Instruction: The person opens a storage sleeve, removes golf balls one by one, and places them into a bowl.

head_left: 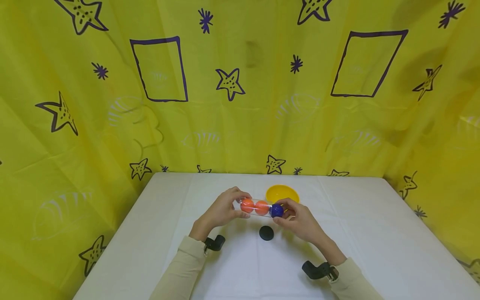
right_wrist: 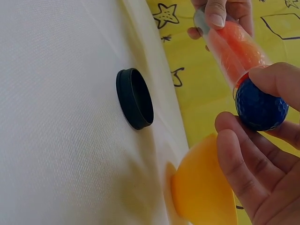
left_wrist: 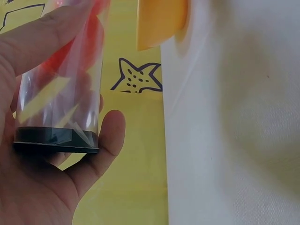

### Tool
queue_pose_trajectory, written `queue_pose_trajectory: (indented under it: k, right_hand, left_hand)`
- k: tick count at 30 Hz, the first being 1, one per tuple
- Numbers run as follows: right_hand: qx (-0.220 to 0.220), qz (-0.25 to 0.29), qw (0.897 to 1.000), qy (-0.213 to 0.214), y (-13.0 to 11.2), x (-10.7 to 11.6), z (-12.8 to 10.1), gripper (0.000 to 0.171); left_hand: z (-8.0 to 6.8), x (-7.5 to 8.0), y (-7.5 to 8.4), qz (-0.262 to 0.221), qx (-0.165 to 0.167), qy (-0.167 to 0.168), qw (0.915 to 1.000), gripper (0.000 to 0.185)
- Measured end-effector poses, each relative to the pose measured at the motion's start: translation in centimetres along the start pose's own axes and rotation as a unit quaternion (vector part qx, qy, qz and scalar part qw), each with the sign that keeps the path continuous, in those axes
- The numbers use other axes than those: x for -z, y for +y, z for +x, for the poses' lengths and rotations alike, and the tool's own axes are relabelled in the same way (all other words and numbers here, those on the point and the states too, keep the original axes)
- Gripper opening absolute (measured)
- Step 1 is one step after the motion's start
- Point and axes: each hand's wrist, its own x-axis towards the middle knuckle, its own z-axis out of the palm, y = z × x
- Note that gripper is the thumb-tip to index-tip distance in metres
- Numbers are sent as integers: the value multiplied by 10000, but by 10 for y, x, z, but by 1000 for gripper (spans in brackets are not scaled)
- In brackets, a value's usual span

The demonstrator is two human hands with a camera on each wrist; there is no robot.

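My left hand (head_left: pixel 223 208) grips a clear plastic tube (left_wrist: pixel 86 110) that lies nearly sideways above the table. Inside it sit two orange balls (head_left: pixel 261 207). A black end cap (left_wrist: pixel 56 140) closes the tube at my left palm. With thumb and fingers, my right hand (head_left: pixel 303 223) pinches a dimpled blue golf ball (right_wrist: pixel 260 105) right at the tube's other end. Below the tube, a loose black cap (head_left: pixel 266 233) rests on the table, its hollow side showing in the right wrist view.
A yellow bowl (head_left: pixel 279 192) stands on the white-covered table (head_left: pixel 168 208), just behind my right hand. Yellow curtain (head_left: pixel 232 121) with starfish drawings hangs along the table's back and sides. Each wrist carries a black camera mount (head_left: pixel 318 270).
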Motion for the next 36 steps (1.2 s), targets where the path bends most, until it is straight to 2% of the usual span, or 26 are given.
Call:
queue_pose_trajectory:
  k: [13, 20, 29, 36]
  right_hand:
    - [65, -386, 9987, 332, 4, 3, 1, 45]
    - [41, -409, 9978, 529, 4, 10, 2, 44]
    - [-154, -473, 9954, 819, 10, 19, 3, 44]
    - [-259, -543, 9920, 1109, 17, 25, 4, 47]
  left_hand:
    - [-1, 1, -1, -15, 29, 16, 10000, 46]
    - [-2, 2, -2, -75, -92, 70, 9999, 46]
    - [-2, 1, -3, -281, 149, 16, 9995, 46]
    - [-1, 1, -2, -202, 133, 72, 9997, 47]
